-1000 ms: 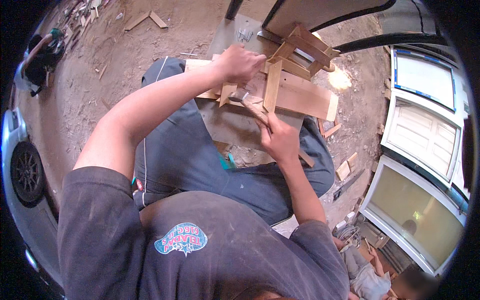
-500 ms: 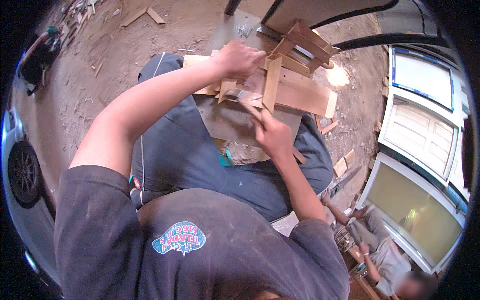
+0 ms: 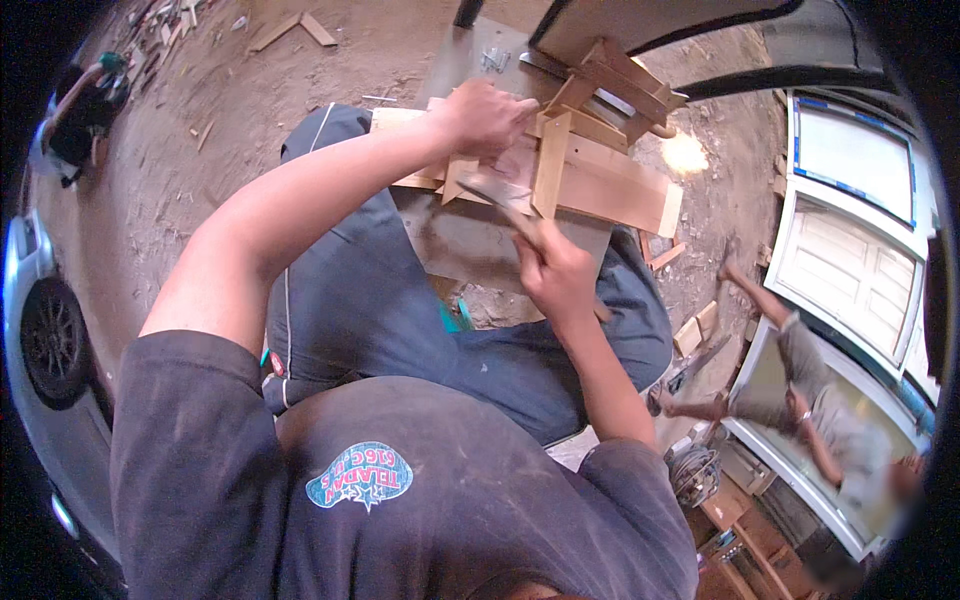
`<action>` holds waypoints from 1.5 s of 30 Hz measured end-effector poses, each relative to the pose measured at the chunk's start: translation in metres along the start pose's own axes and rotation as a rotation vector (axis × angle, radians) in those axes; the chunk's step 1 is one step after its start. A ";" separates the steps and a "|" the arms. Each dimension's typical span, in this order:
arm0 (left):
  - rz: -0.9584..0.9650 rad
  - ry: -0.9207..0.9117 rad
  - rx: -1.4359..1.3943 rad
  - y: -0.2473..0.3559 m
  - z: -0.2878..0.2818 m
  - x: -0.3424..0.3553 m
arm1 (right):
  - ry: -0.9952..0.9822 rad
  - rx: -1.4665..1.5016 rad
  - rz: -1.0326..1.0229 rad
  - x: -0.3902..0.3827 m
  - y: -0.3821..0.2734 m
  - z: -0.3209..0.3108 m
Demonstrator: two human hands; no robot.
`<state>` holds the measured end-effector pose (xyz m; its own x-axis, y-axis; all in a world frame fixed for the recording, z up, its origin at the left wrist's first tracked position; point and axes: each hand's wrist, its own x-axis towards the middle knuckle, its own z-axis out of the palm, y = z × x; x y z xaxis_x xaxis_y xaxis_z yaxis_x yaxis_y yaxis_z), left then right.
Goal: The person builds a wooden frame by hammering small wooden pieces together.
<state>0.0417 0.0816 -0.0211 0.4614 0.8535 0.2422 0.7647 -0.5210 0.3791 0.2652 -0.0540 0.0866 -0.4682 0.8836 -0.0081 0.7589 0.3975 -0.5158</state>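
Observation:
My right hand is wrapped round the wooden handle of a hammer. Its metal head, blurred by motion, is over the near side of a wooden assembly between my knees. A pale wooden strip stands across a wider light board in that assembly. My left hand is closed at the far left part of the wood, its fingers curled; whatever they pinch is hidden. A grey board lies under the work.
Loose nails lie on the far end of the grey board. Another joined wooden piece stands behind the work. White window frames lean at right, near another person. A second person is far left, beyond a car.
The hammer has shifted slightly in my right hand, its head still near the wood. My left hand stays in place. The person at right has risen from a lower position and moved farther away.

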 end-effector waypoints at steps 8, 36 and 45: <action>0.003 -0.025 0.018 0.005 -0.005 0.001 | -0.104 -0.163 0.032 -0.001 0.000 0.006; 0.069 -0.061 0.183 0.043 -0.040 -0.124 | 0.128 1.783 0.886 -0.045 0.074 -0.055; 0.193 0.113 0.181 0.057 -0.059 -0.115 | 0.030 1.979 0.767 -0.052 0.088 -0.046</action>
<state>0.0054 -0.0466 0.0250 0.5605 0.7271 0.3965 0.7405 -0.6544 0.1530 0.3774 -0.0532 0.0808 -0.3529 0.7138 -0.6050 -0.6261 -0.6606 -0.4142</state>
